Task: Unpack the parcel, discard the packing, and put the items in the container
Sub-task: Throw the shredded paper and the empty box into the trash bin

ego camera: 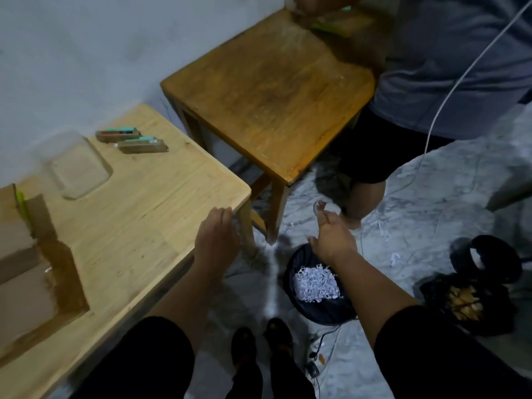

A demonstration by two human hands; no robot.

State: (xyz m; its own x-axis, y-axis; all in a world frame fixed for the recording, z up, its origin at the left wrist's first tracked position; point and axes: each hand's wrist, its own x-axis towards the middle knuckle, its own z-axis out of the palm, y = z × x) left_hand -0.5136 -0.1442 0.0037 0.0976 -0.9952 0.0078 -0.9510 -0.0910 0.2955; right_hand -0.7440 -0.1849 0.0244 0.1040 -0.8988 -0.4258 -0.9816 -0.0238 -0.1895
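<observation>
- While the left hand (216, 237) hangs just off the near right corner of the light desk (138, 214), its fingers (221, 214) curl loosely downward at the desk's edge, holding nothing that can be seen; whether they touch the wood is unclear.
- The left forearm runs up from the lower middle, out of a dark sleeve, palm turned down.
- The right hand (334, 240) reaches forward over the far rim of the black bin (299, 264), back of the hand up, arm nearly straight.
- Its fingers seem to pinch a small clear scrap (318, 207) at their tips; the blur makes it hard to tell what the scrap is.
- The bin stands on the floor to the right of the desk and holds white shredded paper (315, 283).
- On the desk, a clear container (75, 167) sits near the far edge, with nothing visible inside it.
- Two brown items with teal tops (135, 141) lie just beyond the container, side by side and outside it.
- Open cardboard boxes (20, 269) fill the left end of the desk.
- A darker wooden table (270, 90) stands behind, and another person in a grey shirt (449, 61) stands beside it.
- A black bag (472, 300) lies on the floor at the right.
</observation>
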